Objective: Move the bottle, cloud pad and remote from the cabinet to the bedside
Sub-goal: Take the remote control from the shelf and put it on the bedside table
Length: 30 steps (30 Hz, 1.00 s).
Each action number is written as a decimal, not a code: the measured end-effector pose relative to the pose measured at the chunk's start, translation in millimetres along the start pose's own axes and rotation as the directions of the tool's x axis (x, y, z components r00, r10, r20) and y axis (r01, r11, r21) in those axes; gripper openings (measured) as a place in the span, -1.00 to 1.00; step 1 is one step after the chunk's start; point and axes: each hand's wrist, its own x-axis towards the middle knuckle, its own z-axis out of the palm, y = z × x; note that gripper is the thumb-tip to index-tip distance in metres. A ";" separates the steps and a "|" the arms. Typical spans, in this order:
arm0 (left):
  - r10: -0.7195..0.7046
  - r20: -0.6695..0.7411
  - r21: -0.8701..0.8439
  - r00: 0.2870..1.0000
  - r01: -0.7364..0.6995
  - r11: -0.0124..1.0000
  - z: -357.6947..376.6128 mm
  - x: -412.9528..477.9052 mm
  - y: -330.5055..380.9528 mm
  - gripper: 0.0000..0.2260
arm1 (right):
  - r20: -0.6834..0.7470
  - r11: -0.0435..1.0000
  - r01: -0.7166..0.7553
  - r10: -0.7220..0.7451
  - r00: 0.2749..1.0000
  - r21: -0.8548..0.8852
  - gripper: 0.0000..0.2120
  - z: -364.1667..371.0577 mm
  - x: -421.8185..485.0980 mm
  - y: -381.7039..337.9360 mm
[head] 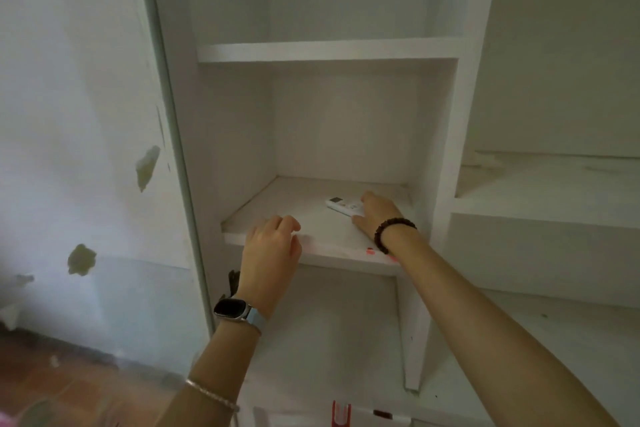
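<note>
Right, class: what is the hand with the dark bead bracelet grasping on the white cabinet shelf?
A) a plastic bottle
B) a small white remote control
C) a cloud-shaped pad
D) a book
B: the right hand pinches one end of the small white remote control lying on the white cabinet shelf.

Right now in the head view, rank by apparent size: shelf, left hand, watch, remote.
1. shelf
2. left hand
3. watch and remote look alike: the watch is nearer, the remote partly hidden by the right hand.

dim, soft daylight; slight blur, wide-angle bending.
</note>
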 end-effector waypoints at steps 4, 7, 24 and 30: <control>-0.007 0.010 0.006 1.000 0.007 1.000 4.3 8.5 1.5 -0.86 | -0.035 1.000 0.012 -0.011 0.999 0.025 -0.66 5.4 11.6 1.7; -0.001 0.010 -0.019 1.000 0.001 1.000 6.4 16.9 4.8 -0.86 | -0.036 0.998 0.029 -0.027 0.999 0.053 -0.67 4.2 12.8 2.8; -0.068 0.068 -0.231 0.995 0.082 0.969 14.0 11.1 29.7 -0.59 | -0.203 0.951 0.260 -0.225 0.953 0.167 -0.53 -18.0 -87.6 2.1; -0.059 0.044 -0.292 0.997 0.070 0.954 1.2 -21.1 25.5 -0.60 | -0.205 0.951 0.272 -0.240 0.949 0.146 -0.53 -14.5 -122.4 -2.8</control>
